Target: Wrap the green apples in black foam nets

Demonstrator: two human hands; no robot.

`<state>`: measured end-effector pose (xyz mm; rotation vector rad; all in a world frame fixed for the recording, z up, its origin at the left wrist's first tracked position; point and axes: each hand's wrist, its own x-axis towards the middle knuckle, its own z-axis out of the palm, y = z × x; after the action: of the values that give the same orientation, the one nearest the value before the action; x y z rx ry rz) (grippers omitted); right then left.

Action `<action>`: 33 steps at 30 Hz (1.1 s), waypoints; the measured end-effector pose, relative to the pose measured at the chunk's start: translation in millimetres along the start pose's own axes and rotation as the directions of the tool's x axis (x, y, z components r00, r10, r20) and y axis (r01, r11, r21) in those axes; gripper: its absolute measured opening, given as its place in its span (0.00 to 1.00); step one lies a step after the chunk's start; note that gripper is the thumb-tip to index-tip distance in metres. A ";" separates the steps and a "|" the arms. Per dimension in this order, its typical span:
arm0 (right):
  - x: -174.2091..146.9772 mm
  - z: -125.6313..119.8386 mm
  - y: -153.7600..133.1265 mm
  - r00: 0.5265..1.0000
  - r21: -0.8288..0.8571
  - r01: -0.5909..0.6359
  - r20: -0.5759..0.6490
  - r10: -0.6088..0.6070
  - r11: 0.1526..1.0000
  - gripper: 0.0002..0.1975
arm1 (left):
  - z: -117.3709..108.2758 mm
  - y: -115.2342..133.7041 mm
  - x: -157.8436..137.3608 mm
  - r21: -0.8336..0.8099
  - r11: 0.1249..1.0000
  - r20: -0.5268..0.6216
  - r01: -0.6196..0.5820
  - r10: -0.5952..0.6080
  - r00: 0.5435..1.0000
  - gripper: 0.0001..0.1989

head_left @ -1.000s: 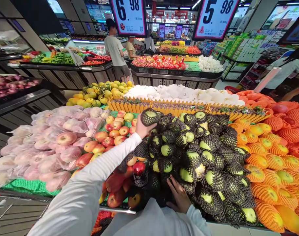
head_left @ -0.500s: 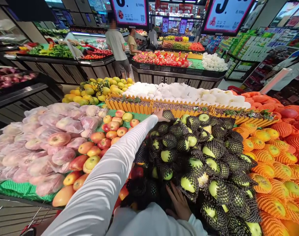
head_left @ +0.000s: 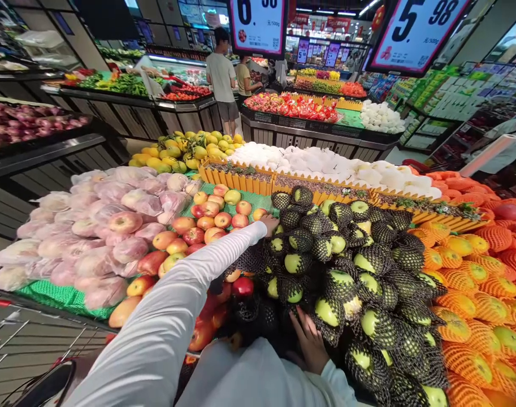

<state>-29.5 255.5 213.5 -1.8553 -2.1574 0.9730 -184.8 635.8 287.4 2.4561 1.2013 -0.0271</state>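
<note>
My left hand [head_left: 269, 223], at the end of a white sleeve, reaches to the far left edge of a heap of green apples [head_left: 294, 263] in black foam nets. Its fingers look loosely apart beside the netted fruit, and no fruit shows in them. Just beyond it, a netted apple [head_left: 302, 195] rests on top at the back of the heap. Closer to my body, my right hand [head_left: 311, 342] lies with spread fingers against the front of the heap, touching the netted apples there. Red apples [head_left: 243, 286] lie partly hidden under my left arm.
Loose red-yellow apples [head_left: 194, 236] and bagged pink apples [head_left: 126, 249] lie to the left. Orange-netted fruit [head_left: 465, 282] is heaped at right. A low orange fence [head_left: 241, 179] runs behind, with white-wrapped fruit [head_left: 308, 161] beyond. A cart [head_left: 24, 333] stands at lower left.
My left hand has come away from the netted apple at the back and drawn left and nearer. That apple now rests on the heap. The right hand stays about in place; the view has shifted.
</note>
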 end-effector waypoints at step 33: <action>-10.9 -83.2 -53.7 0.880 0.703 0.349 -0.472 0.040 0.620 0.27 | -83.8 56.4 -107.9 -0.592 0.581 -0.249 -0.559 0.528 0.812 0.46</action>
<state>-30.9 275.2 311.2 -1.2439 -1.2624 1.0590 -223.0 554.1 404.6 2.0670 0.2969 0.5384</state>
